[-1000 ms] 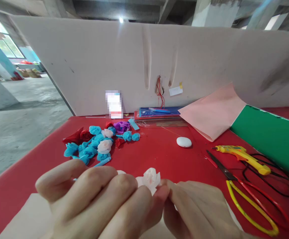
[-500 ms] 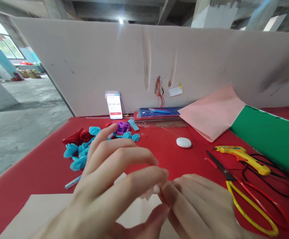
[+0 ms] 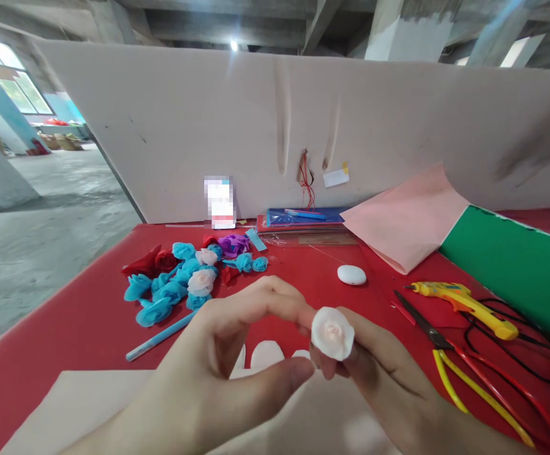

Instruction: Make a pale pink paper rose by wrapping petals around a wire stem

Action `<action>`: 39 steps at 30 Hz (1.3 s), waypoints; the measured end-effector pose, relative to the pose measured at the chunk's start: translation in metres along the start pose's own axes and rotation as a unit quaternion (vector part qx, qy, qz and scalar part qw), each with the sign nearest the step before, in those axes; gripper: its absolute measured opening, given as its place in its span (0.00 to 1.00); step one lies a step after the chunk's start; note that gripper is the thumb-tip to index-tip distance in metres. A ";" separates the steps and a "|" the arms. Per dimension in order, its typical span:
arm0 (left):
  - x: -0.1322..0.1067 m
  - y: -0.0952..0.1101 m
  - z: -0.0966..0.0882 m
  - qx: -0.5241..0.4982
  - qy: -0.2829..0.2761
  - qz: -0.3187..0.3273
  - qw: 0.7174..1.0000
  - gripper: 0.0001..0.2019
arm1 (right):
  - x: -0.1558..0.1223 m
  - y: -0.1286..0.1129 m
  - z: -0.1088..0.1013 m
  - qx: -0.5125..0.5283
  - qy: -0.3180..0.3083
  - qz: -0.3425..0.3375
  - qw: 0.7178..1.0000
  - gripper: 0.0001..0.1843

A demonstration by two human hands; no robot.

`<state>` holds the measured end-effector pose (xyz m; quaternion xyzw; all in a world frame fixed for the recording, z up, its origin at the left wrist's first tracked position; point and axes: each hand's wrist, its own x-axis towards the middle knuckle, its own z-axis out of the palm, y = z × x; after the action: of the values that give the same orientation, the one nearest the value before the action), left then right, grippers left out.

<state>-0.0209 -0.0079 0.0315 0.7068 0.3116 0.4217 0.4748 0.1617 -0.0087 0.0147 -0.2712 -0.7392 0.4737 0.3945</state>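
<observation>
A small pale pink paper rose (image 3: pixel 332 333) faces me in the middle of the view. My right hand (image 3: pixel 388 373) pinches it from behind and below, with the fingers closed round its base. My left hand (image 3: pixel 241 354) curves in from the left, thumb and index finger apart. Its index fingertip is at the rose's left edge; whether it touches cannot be made out. Between and below the hands, rounded pale paper petals (image 3: pixel 267 355) lie by a large pale paper sheet (image 3: pixel 99 398).
Blue crepe-paper roses (image 3: pixel 165 294) lie at left near a blue stick (image 3: pixel 161 338). At right are scissors (image 3: pixel 438 341), a yellow glue gun (image 3: pixel 464 303) with a black cord, and folded pink paper (image 3: pixel 402 221). A white oval case (image 3: pixel 351 274) and a phone (image 3: pixel 221 203) stand further back.
My hands were together with the rose mostly hidden. The left hand has drawn lower and its fingers have parted from the right. The rose now shows, held in my right hand.
</observation>
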 end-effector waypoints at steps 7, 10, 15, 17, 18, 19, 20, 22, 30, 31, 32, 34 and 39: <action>-0.002 0.002 0.003 -0.050 0.003 -0.007 0.999 0.14 | 0.001 0.010 -0.004 -0.010 0.013 -0.032 0.999 0.12; -0.001 0.003 0.004 -0.061 0.005 -0.009 0.998 0.17 | 0.003 0.016 -0.008 -0.036 0.004 -0.064 0.997 0.12; 0.000 0.006 0.006 -0.087 0.001 -0.004 0.996 0.16 | 0.006 0.019 -0.009 -0.063 0.000 -0.112 0.992 0.15; 0.000 0.007 0.005 -0.093 -0.005 0.001 0.996 0.15 | 0.006 0.019 -0.009 -0.089 0.004 -0.136 0.987 0.14; -0.001 0.007 0.005 -0.092 -0.006 0.002 0.996 0.14 | 0.007 0.018 -0.009 -0.101 0.004 -0.148 0.984 0.14; -0.001 0.006 0.004 -0.087 -0.008 0.001 0.996 0.13 | 0.007 0.018 -0.010 -0.111 0.003 -0.156 0.981 0.13; -0.002 0.006 0.004 -0.081 -0.011 0.001 0.997 0.11 | 0.007 0.018 -0.010 -0.119 -0.001 -0.160 0.980 0.13; -0.002 0.005 0.003 -0.070 -0.014 -0.008 0.997 0.09 | 0.007 0.018 -0.010 -0.136 -0.009 -0.158 0.978 0.12; 0.001 -0.008 0.006 -0.080 0.003 -0.006 0.997 0.19 | 0.003 0.013 -0.003 -0.091 0.016 -0.087 0.992 0.11; 0.003 -0.010 0.006 -0.081 0.002 -0.002 0.997 0.20 | 0.003 0.012 -0.002 -0.056 0.014 -0.062 0.996 0.12; 0.004 -0.011 0.006 -0.081 0.001 -0.003 0.997 0.18 | 0.003 0.012 -0.002 -0.016 0.011 -0.032 0.999 0.14; 0.007 -0.013 0.006 -0.085 0.000 -0.017 0.996 0.12 | 0.003 0.012 0.000 0.080 0.000 0.019 0.997 0.16; 0.007 -0.012 0.007 -0.115 -0.004 -0.050 0.992 0.08 | 0.005 0.018 0.003 0.285 -0.036 0.071 0.955 0.15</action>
<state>-0.0126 -0.0007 0.0207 0.6325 0.2941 0.4281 0.5746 0.1570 0.0008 -0.0007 -0.1817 -0.5658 0.7011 0.3940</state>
